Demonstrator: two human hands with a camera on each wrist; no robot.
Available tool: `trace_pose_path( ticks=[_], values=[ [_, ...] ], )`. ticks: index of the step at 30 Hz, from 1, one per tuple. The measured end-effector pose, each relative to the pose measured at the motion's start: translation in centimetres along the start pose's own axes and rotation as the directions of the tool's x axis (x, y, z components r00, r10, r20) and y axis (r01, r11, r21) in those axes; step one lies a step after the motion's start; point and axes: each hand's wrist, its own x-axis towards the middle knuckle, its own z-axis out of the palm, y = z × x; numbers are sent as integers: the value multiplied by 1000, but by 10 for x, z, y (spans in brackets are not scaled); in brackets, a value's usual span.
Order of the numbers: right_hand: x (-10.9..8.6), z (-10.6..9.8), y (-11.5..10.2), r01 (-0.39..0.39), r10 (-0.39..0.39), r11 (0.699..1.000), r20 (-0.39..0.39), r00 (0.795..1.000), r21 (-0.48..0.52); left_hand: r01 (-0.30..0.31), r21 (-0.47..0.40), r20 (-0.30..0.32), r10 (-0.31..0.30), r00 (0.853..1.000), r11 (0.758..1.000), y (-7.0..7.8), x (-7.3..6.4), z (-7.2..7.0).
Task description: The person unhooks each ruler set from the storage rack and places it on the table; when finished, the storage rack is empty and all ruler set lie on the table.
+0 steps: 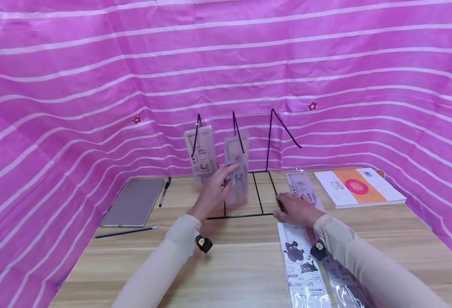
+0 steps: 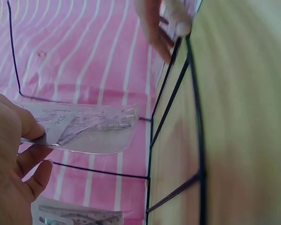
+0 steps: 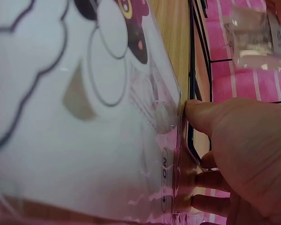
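A black wire display rack (image 1: 257,192) stands on the table with three upright hooks. My left hand (image 1: 215,190) pinches a clear ruler set packet (image 1: 236,147) that hangs from the middle hook; thumb and fingers lie on its two faces in the left wrist view. Another ruler set packet (image 1: 200,149) hangs on the left hook, and the right hook (image 1: 269,141) is bare. My right hand (image 1: 297,208) holds the right front corner of the rack's base, thumb and fingers on either side of the wire. Partly under that hand lies a ruler set packet (image 1: 298,182).
A cat-print ruler set packet (image 1: 304,269) and another packet (image 1: 345,278) lie at the front right. A white and orange book (image 1: 358,187) is at the back right. To the left are a grey notebook (image 1: 135,201), a pen (image 1: 165,191) and a pencil (image 1: 127,232). Pink striped cloth (image 1: 210,55) surrounds the table.
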Motion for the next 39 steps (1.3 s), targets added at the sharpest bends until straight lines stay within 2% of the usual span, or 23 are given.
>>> trace_pose_path(
  ticks=[5,9,13,19,24,27,30,32,34,39],
  values=[
    [0,1,1,-8,8,1000,12,1000,2,-25,-60,63,28,998,998,17,-28,-8],
    [2,1,0,-20,20,1000,28,999,7,2,-119,114,12,993,993,33,-52,-15],
    [0,4,1,-36,35,999,48,998,18,45,-204,168,-10,986,978,50,-73,-19],
    [-2,6,4,-29,28,999,42,999,20,32,-274,204,26,979,961,73,-90,-25],
    [3,-2,3,-16,15,1000,30,999,8,111,-325,258,-25,966,939,86,-100,-29],
    [7,-7,3,-26,26,1000,36,999,6,187,-360,325,-66,944,914,90,-107,-26],
    [9,-10,3,-35,35,999,48,998,3,302,-372,409,-137,902,878,93,-115,-19],
    [9,-10,3,-34,34,999,51,998,2,383,-359,455,-198,868,851,93,-121,-14],
    [9,-9,2,-32,32,999,51,998,3,435,-346,476,-245,845,831,92,-126,-10],
    [7,-5,3,-40,39,999,54,998,14,496,-340,497,-295,816,799,88,-136,-1]
  ],
)
